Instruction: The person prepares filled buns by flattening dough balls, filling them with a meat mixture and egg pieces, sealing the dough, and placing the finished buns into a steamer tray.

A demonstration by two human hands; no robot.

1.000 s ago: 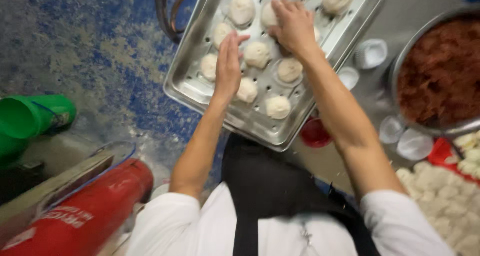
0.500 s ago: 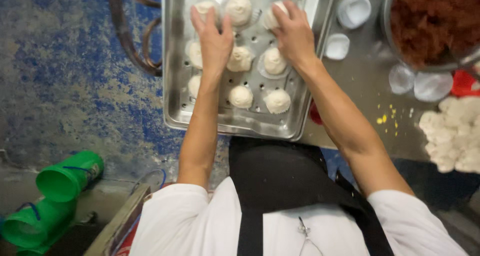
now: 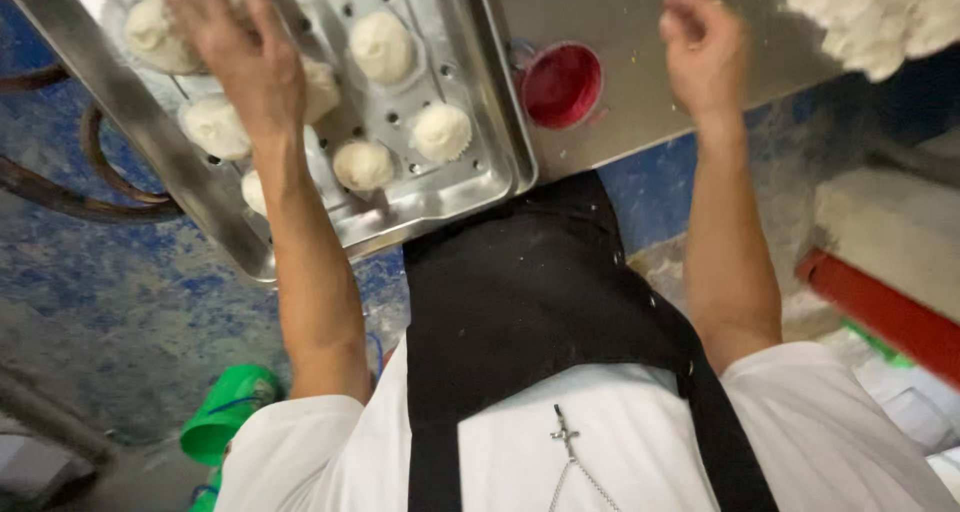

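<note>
My left hand (image 3: 240,57) lay flat with the fingers spread over the metal tray (image 3: 470,122), palm down on the white dough buns (image 3: 365,165) in the middle rows — it covered at least one bun and brushed the one beside it. The tray was perforated and sat at the left end of the steel table (image 3: 620,82), its near corner hanging over the table's front edge above the blue floor (image 3: 120,302). Three buns stood uncovered toward the tray's near right corner, each on a pale paper liner.

My right hand (image 3: 705,52) hovered over the bare table, fingers curled loosely inward and holding nothing. Just left of it, against the tray's right rim, sat a small red cup (image 3: 560,84). A heap of white dough (image 3: 880,17) filled the table's far right corner.

Below the table — a green cup (image 3: 225,427) on the floor at my left, a red pipe (image 3: 880,307) at my right. My black apron (image 3: 540,302) pressed against the table's front edge.
</note>
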